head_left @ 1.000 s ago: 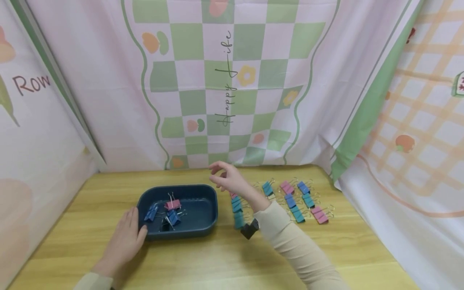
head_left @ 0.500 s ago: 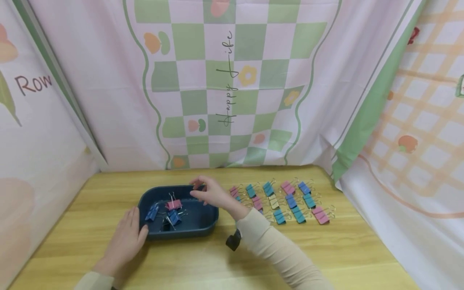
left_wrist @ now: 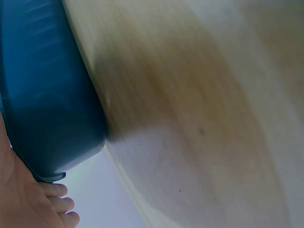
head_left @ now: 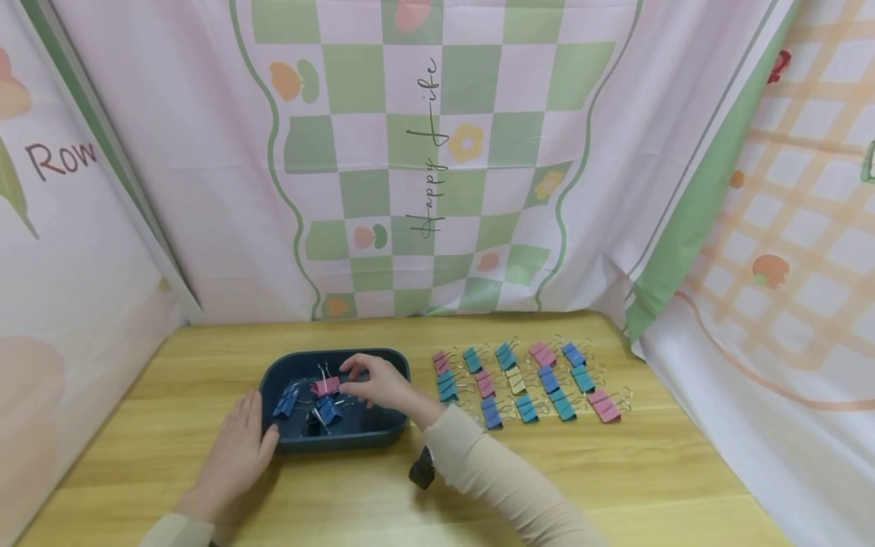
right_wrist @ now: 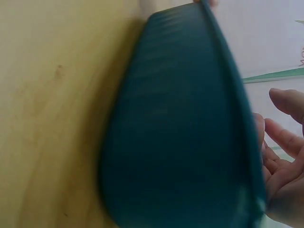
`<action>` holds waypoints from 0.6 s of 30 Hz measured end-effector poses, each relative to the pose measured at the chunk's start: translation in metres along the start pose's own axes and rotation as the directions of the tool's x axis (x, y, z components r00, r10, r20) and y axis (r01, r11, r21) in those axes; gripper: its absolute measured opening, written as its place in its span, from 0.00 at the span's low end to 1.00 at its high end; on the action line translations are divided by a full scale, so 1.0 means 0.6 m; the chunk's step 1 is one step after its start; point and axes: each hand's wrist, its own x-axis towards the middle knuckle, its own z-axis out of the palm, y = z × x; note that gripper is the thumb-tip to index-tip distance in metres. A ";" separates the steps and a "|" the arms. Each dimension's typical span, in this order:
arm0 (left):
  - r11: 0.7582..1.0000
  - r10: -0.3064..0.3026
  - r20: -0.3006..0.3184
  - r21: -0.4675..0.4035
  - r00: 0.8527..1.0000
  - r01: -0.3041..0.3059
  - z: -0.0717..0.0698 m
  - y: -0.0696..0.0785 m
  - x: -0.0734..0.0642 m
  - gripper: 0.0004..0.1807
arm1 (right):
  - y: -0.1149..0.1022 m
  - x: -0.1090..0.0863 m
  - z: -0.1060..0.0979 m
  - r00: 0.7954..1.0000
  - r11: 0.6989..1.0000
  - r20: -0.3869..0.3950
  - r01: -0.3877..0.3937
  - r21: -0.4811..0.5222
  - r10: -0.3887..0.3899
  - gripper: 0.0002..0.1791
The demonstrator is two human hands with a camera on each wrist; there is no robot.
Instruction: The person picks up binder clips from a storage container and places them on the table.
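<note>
My left hand (head_left: 235, 441) rests with nearly straight fingers against the left end of a dark blue plastic tray (head_left: 342, 441); the left wrist view shows its fingers (left_wrist: 59, 205) beside the tray wall (left_wrist: 47, 85). Over the tray is my right hand (head_left: 383, 386), its thumb and forefinger apart near a pink binder clip (head_left: 325, 386). Whether it touches that clip is unclear. Two blue binder clips (head_left: 287, 399) and a black one (head_left: 313, 425) also lie in the tray. In the right wrist view, the tray's side (right_wrist: 175, 118) partly hides my right hand (right_wrist: 287, 175).
Rows of pink, teal, blue and yellow binder clips (head_left: 526, 409) lie on the wooden table (head_left: 342, 501) right of the tray. My right sleeve (head_left: 506, 471) crosses in front of them. Printed curtains (head_left: 355, 197) hang behind and at both sides.
My right hand has moved left and down, from beyond the tray's right end to over its inside near the pink binder clip. The left hand and tray have stayed put.
</note>
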 end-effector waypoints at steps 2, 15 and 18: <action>1.000 0.002 -0.001 0.000 1.000 -0.002 0.000 0.001 0.000 0.35 | 0.004 0.002 0.007 1.000 1.000 0.002 -0.011 -0.002 0.011 0.17; 1.000 0.010 -0.013 -0.001 1.000 -0.010 0.000 0.001 0.001 0.35 | 0.020 0.012 0.034 0.996 0.996 0.003 -0.086 0.012 0.086 0.16; 1.000 0.008 -0.011 -0.001 1.000 -0.008 -0.001 0.001 0.000 0.35 | 0.023 0.013 0.038 0.996 0.996 0.008 -0.086 0.015 0.086 0.16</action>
